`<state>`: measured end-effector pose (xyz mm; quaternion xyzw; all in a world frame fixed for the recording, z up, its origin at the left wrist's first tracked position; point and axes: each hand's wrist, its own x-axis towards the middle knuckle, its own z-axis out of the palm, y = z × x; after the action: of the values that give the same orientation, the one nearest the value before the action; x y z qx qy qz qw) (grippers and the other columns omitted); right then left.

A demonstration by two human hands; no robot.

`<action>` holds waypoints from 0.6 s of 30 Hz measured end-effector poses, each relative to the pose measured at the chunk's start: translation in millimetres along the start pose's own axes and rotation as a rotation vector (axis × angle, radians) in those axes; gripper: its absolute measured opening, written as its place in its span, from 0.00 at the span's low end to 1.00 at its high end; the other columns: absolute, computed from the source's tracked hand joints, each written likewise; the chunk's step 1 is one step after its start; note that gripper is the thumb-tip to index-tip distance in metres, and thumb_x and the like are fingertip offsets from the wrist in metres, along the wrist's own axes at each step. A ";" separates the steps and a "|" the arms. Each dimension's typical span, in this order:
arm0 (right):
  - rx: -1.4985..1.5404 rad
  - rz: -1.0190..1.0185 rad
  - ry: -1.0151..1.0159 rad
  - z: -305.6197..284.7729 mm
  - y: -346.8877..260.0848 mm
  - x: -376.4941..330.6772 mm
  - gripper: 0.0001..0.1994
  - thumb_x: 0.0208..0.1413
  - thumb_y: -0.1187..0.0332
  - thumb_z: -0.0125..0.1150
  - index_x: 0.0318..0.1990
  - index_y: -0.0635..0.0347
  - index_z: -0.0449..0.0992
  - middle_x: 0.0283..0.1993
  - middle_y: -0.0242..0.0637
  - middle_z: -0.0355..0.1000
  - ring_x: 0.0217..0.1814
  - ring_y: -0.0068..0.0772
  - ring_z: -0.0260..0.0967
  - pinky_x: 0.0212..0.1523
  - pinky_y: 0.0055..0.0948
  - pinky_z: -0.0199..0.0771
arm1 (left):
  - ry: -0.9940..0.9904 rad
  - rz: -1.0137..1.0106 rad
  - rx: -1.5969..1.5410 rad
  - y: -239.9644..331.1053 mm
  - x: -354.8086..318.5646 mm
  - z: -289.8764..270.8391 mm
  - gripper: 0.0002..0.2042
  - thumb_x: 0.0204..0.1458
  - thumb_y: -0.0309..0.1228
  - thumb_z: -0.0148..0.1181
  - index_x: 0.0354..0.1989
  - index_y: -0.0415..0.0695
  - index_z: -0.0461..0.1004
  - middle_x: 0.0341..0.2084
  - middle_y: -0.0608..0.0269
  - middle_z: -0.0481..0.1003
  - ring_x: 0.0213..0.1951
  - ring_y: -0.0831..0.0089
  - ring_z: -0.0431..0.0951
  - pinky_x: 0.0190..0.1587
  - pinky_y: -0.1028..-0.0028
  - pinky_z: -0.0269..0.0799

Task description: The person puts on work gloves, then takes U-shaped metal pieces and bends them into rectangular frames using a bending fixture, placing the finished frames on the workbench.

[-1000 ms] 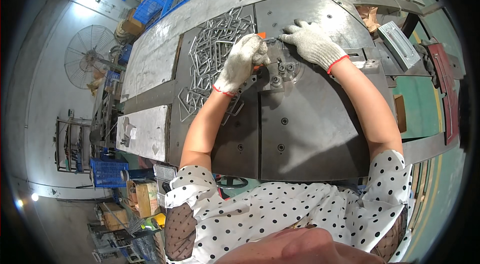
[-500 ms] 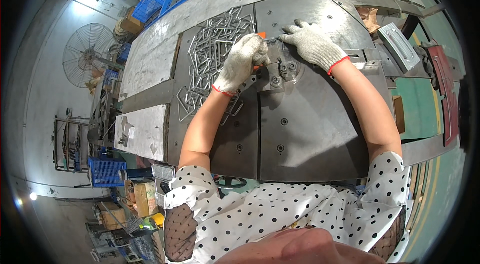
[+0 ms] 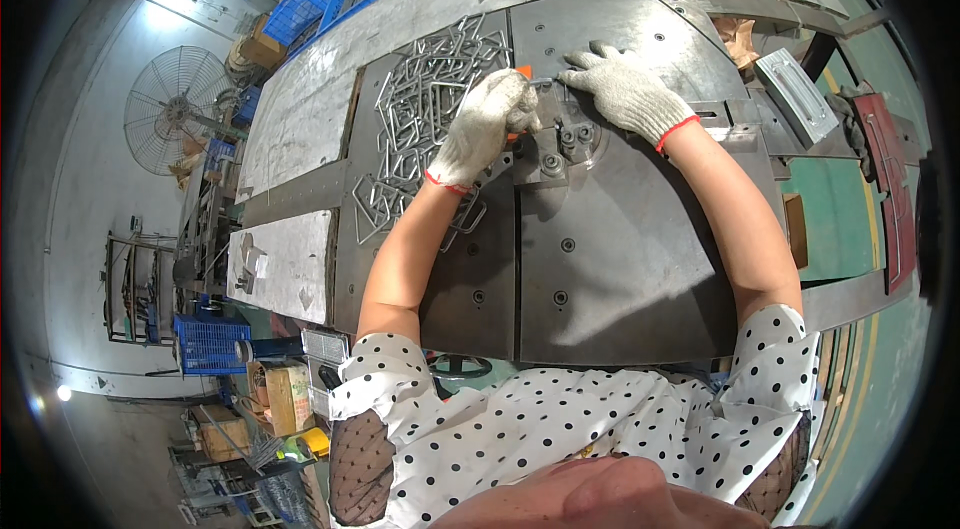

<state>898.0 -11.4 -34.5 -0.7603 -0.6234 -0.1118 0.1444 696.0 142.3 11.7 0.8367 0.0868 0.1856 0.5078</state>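
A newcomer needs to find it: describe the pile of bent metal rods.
On the dark steel tabletop, look left of the long seam. Beside the left gloved hand lies the bent metal rod pile, the only tangled heap of shiny, angular shapes there.

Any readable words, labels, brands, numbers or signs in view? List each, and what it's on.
None readable.
Gloves on left hand and right hand: no lettering visible.
Bent metal wire pieces: none visible.
Metal worktop: none visible.
Cardboard box, lower left: any print is too small and blurred to read.
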 end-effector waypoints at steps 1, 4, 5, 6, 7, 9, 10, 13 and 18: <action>0.044 0.029 -0.100 -11.0 -4.5 2.1 0.22 0.68 0.67 0.52 0.67 0.43 0.78 0.76 0.36 0.67 0.75 0.53 0.63 0.71 0.51 0.67 | 0.000 0.014 0.034 0.0 -1.0 -1.5 0.16 0.73 0.38 0.46 0.35 0.42 0.73 0.27 0.63 0.76 0.28 0.77 0.70 0.36 0.75 0.66; 0.059 0.044 -0.121 -8.5 -2.9 -0.2 0.22 0.69 0.66 0.51 0.68 0.42 0.78 0.77 0.36 0.66 0.76 0.53 0.63 0.72 0.51 0.67 | 0.000 0.016 0.053 -0.2 0.3 -0.5 0.16 0.73 0.37 0.45 0.35 0.42 0.72 0.27 0.63 0.75 0.29 0.77 0.70 0.36 0.74 0.66; 0.032 0.025 -0.041 -4.3 -0.2 -1.9 0.21 0.68 0.66 0.54 0.65 0.43 0.80 0.74 0.36 0.69 0.71 0.47 0.68 0.66 0.48 0.73 | 0.002 0.003 0.040 -0.3 1.4 0.6 0.16 0.73 0.37 0.45 0.34 0.42 0.72 0.26 0.63 0.75 0.29 0.76 0.71 0.36 0.74 0.66; 0.032 0.025 -0.040 -4.5 -0.5 -1.4 0.21 0.68 0.66 0.54 0.65 0.43 0.80 0.74 0.36 0.69 0.71 0.47 0.68 0.66 0.48 0.73 | 0.002 0.003 0.040 -0.9 1.5 0.2 0.16 0.73 0.37 0.45 0.34 0.42 0.72 0.26 0.63 0.75 0.29 0.76 0.71 0.36 0.74 0.66; 0.033 0.025 -0.046 -4.9 -0.6 -1.2 0.21 0.68 0.66 0.53 0.66 0.43 0.80 0.74 0.36 0.69 0.72 0.47 0.67 0.67 0.48 0.72 | -0.005 0.015 0.029 -1.3 1.7 -0.3 0.16 0.73 0.37 0.46 0.34 0.42 0.72 0.26 0.64 0.74 0.29 0.76 0.71 0.36 0.74 0.67; 0.035 0.025 -0.051 -5.3 -0.9 -0.8 0.21 0.68 0.66 0.53 0.66 0.43 0.80 0.75 0.37 0.69 0.73 0.48 0.67 0.68 0.48 0.72 | -0.011 0.026 0.018 -2.3 2.2 -0.6 0.16 0.73 0.37 0.46 0.34 0.42 0.71 0.26 0.64 0.73 0.29 0.75 0.71 0.37 0.74 0.67; 0.038 0.031 -0.053 -5.4 -1.0 -0.9 0.21 0.68 0.67 0.53 0.67 0.43 0.79 0.75 0.37 0.68 0.73 0.48 0.67 0.68 0.48 0.71 | 0.000 0.013 -0.001 -2.8 2.5 -0.2 0.15 0.72 0.37 0.47 0.34 0.42 0.71 0.26 0.64 0.73 0.29 0.75 0.72 0.37 0.73 0.68; 0.038 0.035 -0.066 -5.2 2.1 -1.1 0.22 0.68 0.67 0.54 0.67 0.42 0.79 0.76 0.37 0.68 0.74 0.48 0.66 0.69 0.49 0.71 | 0.006 -0.010 -0.037 -2.7 3.1 0.3 0.14 0.72 0.37 0.48 0.34 0.42 0.71 0.26 0.65 0.72 0.29 0.74 0.73 0.37 0.73 0.69; 0.057 0.038 -0.091 -5.8 0.3 -1.9 0.22 0.68 0.66 0.54 0.68 0.42 0.78 0.75 0.38 0.68 0.75 0.48 0.66 0.69 0.49 0.71 | -0.005 0.002 -0.057 -7.7 1.4 -0.3 0.13 0.72 0.36 0.49 0.36 0.41 0.71 0.27 0.64 0.73 0.29 0.74 0.73 0.37 0.72 0.70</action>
<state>898.0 -15.3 -29.8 -0.7720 -0.6175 -0.0565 0.1395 697.5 146.6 5.4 0.8225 0.0795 0.1864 0.5315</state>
